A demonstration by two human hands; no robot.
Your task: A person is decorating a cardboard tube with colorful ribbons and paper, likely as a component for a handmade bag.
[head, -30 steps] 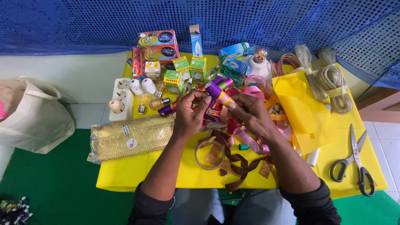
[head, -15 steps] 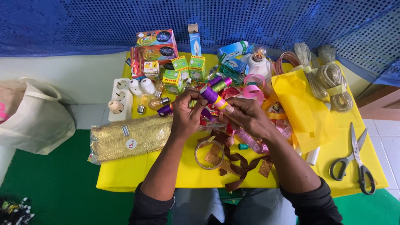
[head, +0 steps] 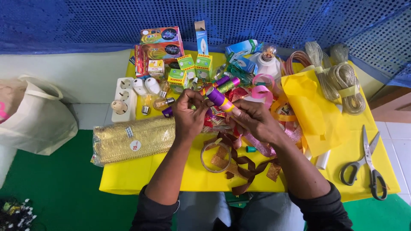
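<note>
Gripping the purple-and-gold roll (head: 221,99) from both ends, the left hand (head: 188,116) and right hand (head: 252,121) have tilted it slightly since before, above the ribbon pile mid-table. The yellow table (head: 145,177) stands on green floor against a blue sequinned backdrop. Scissors (head: 367,164) lie near its right edge; bare yellow shows along the near edge.

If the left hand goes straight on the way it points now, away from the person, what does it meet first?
Probably the green bulb boxes just beyond the left hand, which holds the purple spool together with the right hand. Depth is unclear; a clear bulb lies close to its side.
</note>
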